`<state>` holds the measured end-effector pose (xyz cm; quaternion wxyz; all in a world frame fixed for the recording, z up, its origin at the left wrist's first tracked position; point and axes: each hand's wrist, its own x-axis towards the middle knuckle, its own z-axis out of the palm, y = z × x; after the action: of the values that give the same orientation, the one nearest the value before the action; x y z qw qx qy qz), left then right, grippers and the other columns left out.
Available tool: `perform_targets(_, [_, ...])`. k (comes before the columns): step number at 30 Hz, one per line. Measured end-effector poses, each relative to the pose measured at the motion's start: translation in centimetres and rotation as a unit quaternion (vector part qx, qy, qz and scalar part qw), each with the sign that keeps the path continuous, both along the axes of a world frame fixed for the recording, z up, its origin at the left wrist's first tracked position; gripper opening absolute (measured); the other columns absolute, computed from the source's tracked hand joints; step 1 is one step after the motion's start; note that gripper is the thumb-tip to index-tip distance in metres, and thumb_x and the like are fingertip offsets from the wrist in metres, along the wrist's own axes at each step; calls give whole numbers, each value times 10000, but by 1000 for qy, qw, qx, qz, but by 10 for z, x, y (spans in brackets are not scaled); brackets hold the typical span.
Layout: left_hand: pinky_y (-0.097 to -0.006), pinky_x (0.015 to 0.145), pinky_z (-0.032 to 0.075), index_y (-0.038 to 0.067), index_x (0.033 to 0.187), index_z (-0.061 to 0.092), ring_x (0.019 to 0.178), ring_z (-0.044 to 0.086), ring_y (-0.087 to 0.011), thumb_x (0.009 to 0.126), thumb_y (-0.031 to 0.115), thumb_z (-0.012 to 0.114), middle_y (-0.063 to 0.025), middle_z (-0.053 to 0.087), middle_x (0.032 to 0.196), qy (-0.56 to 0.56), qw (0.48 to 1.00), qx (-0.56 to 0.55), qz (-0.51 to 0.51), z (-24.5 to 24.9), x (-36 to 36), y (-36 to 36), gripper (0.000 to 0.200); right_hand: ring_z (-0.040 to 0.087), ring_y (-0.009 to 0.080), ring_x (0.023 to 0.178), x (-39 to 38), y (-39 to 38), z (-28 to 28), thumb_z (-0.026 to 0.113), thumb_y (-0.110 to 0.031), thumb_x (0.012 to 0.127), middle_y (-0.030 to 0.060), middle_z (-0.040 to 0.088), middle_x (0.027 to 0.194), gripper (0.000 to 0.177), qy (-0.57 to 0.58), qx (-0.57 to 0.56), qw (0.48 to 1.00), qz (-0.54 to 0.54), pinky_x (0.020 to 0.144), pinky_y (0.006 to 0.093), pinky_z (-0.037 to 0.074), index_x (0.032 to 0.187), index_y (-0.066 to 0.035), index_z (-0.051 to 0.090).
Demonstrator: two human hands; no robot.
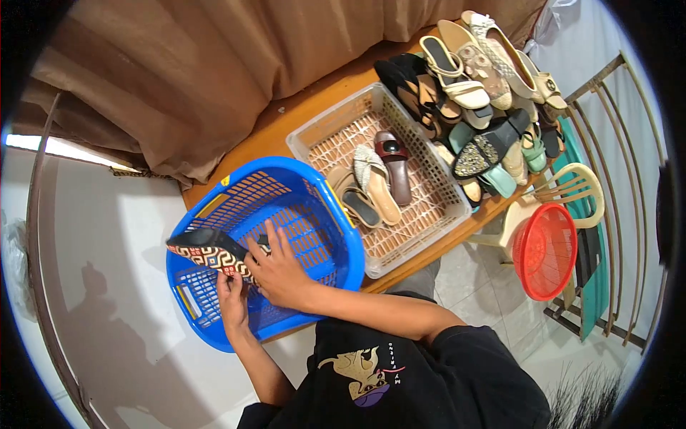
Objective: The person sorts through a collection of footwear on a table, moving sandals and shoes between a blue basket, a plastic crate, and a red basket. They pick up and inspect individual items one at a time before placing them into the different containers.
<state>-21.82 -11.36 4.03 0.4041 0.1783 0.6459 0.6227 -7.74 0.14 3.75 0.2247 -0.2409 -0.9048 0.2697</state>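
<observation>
A black shoe with a red, cream and black geometric pattern (204,256) is held tilted over the near left side of a blue plastic basket (355,247). My left hand (233,304) pinches its lower patterned edge. At the other end, my right hand (280,275) grips the shoe, its fingers partly stretched over it and hiding that end. Beside the blue basket, a whitish plastic crate (421,254) holds a brown sandal (350,196), a white woven-strap sandal (382,196) and a dark red-brown slipper (399,179).
Many sandals and flats are piled on the wooden table (257,143) at the far right, including a glittery black shoe (477,156). A red basket (547,250) rests on a cream plastic chair (587,187). Brown curtain (179,64) hangs behind; a metal rack (622,193) stands right.
</observation>
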Motion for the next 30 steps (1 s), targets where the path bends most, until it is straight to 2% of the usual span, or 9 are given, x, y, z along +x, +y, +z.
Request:
perform_targets(6, [-319,981,445,18,1177,604,1040,573,-137,967,129,662,-44,627,1111,106,982,19,-155,37,137,85,244,436,478,1236,151,71,27,773,-281,659,207,526,1195,569,122,-2,989,-84,1052,605,342,1112,9,588])
perform_targets(10, [-355,970,471,46,1379,460,1251,464,-217,948,173,697,-135,407,1367,168,955,7,-245,-22,231,141,508,472,455,1129,222,121,-23,790,-288,659,202,532,1114,564,103,-59,983,-137,954,562,398,1099,6,593])
perform_targets(15, [-365,1004,464,15,1406,387,1196,532,-225,933,154,711,-154,545,1295,33,995,-51,-79,-85,281,209,590,475,469,1071,244,166,-100,745,-158,695,232,538,1174,526,-3,-164,981,-104,891,537,446,1172,13,603])
perform_targets(18, [-316,904,498,2,1425,329,1047,594,-171,933,121,712,-121,617,1163,125,991,-44,-10,-118,275,223,635,482,485,1151,229,187,-127,762,-186,710,251,513,1285,612,-50,-191,980,-35,982,522,443,1260,6,575])
perform_targets(20, [-332,974,489,19,1527,292,1161,578,-219,920,88,701,-173,542,1347,69,996,-48,-43,-129,262,220,735,487,486,1199,231,186,-142,777,-218,726,258,496,1335,663,-77,-205,976,7,1034,508,436,1310,1,552])
perform_targets(23, [-319,963,499,28,1537,310,1154,590,-222,910,46,686,-168,536,1357,94,995,-22,10,-138,263,213,731,382,465,1406,239,184,-150,792,-266,749,298,307,1544,905,-27,-295,955,14,1134,456,393,1510,-42,357])
perform_targets(26, [-353,1008,482,29,1522,352,1193,574,-252,880,30,697,-170,527,1373,131,987,-84,41,-137,278,194,728,391,465,1400,265,174,-166,801,-272,749,304,291,1554,912,-14,-284,958,28,1122,443,413,1515,-55,357])
perform_targets(28, [-403,1053,453,30,1476,423,1245,545,-318,850,31,712,-185,520,1385,381,910,-141,85,-144,296,177,690,417,461,1380,286,169,-139,801,-268,752,290,292,1558,897,-96,-288,952,40,1109,444,428,1505,-52,364])
perform_targets(30, [-420,1077,431,28,1432,462,1302,496,-366,817,26,714,-217,499,1402,448,879,-144,81,-133,322,158,665,534,451,1262,306,162,-129,761,-275,806,272,445,1449,698,-157,-210,963,63,1052,453,472,1395,-21,486])
